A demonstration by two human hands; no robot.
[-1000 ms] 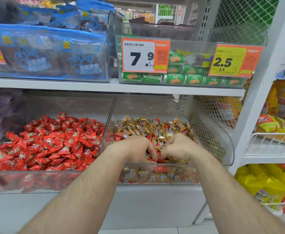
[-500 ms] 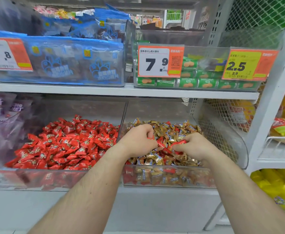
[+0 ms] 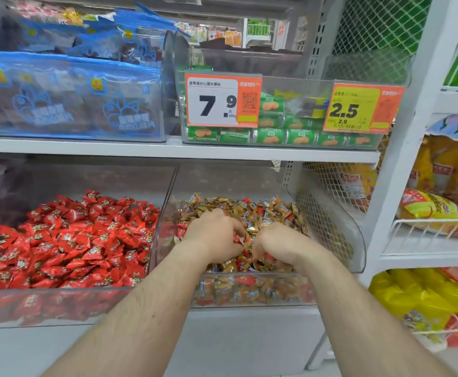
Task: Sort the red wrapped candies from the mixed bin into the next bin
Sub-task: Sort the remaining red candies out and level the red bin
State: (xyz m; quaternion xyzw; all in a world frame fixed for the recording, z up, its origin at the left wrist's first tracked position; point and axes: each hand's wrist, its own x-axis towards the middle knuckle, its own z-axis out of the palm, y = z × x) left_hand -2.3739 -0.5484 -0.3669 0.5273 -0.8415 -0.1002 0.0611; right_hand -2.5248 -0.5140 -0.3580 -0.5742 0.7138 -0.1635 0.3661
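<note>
Over the mixed bin [image 3: 331,240], left hand [image 3: 214,235] and right hand [image 3: 276,244] — both curled, gripping red wrapped candies [image 3: 245,247].

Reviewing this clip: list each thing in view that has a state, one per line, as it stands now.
Left hand: in the mixed bin, fingers curled round red candies.
Right hand: in the mixed bin, fingers curled into the pile, red candy in its grip.
Mixed bin: mostly gold candies, some red ones among them.
Red bin: heaped with red candies.
Upper bin: green packets stacked along the bottom.
</note>
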